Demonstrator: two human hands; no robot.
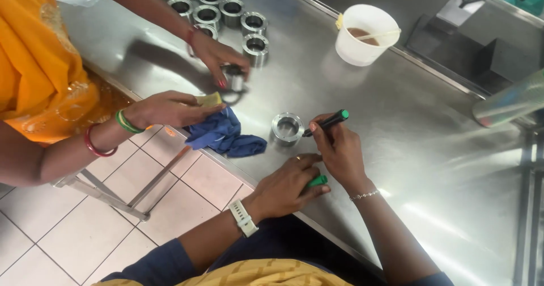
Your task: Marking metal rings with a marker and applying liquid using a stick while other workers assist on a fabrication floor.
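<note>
My right hand (338, 148) grips a green-ended marker (328, 122), its tip close to a short steel ring (287, 128) standing on the steel table (408, 133). My left hand (286, 185) rests on the table's front edge with the green marker cap (317, 180) pinched in its fingers; a pale watch is on that wrist. Across the corner, a co-worker in orange holds another steel ring (233, 76) with one hand (218, 56) and a yellow pad and blue cloth (225, 136) with the other hand (167, 108).
Several more steel rings (218, 8) are grouped at the table's far left. A white cup (365, 34) with brown liquid and a stick stands at the back. A shiny cylinder (507, 105) lies at the right edge. Tiled floor (68, 229) lies below.
</note>
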